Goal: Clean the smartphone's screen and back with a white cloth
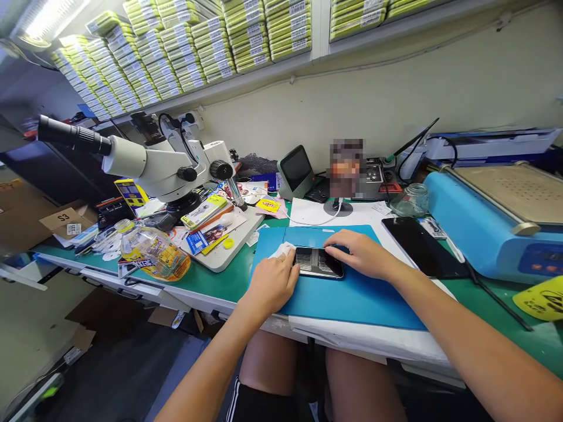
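Observation:
A dark, glossy phone [319,263] lies flat on a blue mat [356,302], its screen reflecting the stacks overhead. At the phone's left end is my left hand [273,281], its fingers pressed together on a crumpled white cloth [284,250]. My right hand [355,252] rests over the phone's right end, with thumb and fingers apart and touching its top edge. Nothing is held in the right hand.
A microscope [149,167] and a plastic bottle [153,252] stand left. Behind the mat is a round stand [338,208] with a cable. To the right lie a black tablet-like panel [422,246], a glass jar [416,199] and a blue machine [479,228].

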`<move>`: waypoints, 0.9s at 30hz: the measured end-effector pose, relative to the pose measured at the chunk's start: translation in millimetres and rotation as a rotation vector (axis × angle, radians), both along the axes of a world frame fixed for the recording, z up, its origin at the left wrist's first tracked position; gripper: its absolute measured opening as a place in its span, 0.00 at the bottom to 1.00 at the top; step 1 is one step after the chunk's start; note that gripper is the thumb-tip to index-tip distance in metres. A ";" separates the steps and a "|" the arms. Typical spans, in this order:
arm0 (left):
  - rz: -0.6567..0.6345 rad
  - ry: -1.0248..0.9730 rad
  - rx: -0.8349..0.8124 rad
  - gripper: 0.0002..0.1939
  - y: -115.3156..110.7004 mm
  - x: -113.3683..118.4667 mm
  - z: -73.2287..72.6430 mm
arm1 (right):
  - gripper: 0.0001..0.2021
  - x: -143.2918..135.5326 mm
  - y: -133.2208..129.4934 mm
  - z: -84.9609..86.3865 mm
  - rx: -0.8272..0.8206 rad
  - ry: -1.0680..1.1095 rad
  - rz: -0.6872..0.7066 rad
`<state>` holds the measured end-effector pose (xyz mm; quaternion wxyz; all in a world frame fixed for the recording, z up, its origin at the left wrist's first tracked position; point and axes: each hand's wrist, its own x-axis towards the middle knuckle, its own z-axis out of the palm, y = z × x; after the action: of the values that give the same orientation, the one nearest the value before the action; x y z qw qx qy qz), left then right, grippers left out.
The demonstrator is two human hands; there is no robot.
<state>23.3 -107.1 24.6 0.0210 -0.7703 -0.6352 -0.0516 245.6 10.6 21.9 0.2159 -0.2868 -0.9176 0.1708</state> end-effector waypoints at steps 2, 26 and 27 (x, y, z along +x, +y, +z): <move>0.002 -0.003 -0.001 0.23 -10.1 0.3 -2.1 | 0.16 0.3 0.1 -0.7 -0.007 -0.009 -0.001; 0.031 -0.019 -0.013 0.24 -30.8 7.4 -5.6 | 0.16 -0.6 3.3 -5.8 0.000 -0.043 -0.005; 0.030 -0.009 -0.011 0.24 -37.8 6.8 -6.8 | 0.16 -0.7 3.7 -6.3 0.000 -0.040 -0.003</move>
<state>30.1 -144.9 17.8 0.0148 -0.7604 -0.6472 -0.0514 244.9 14.3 15.6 0.1976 -0.2918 -0.9213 0.1647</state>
